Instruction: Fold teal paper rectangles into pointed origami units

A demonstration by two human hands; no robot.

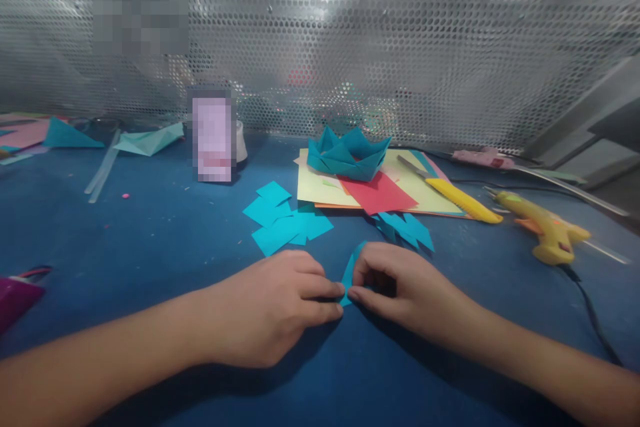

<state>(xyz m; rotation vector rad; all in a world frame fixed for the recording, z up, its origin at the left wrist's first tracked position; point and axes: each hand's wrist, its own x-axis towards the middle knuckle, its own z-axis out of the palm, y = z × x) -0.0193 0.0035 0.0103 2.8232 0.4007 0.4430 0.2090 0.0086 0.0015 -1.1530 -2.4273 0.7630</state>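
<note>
A small piece of blue paper (349, 275), narrow and partly folded, is between my two hands just above the table. My right hand (400, 280) pinches its right side between thumb and fingers. From the left, my left hand (280, 303) grips the lower left edge with its fingertips. Part of the paper is hidden behind the right fingers. Beyond my left hand lie several blue paper squares (273, 213) in an overlapping pile. Folded blue paper pieces (407, 230) lie beyond my right hand.
A blue folded paper ring (350, 153) and a red sheet (377, 193) rest on stacked coloured paper (320, 190). A yellow utility knife (460, 200) lies across the stack's edge. A yellow glue gun (550, 227) with a black cord lies right. A perforated metal panel (320, 27) stands behind.
</note>
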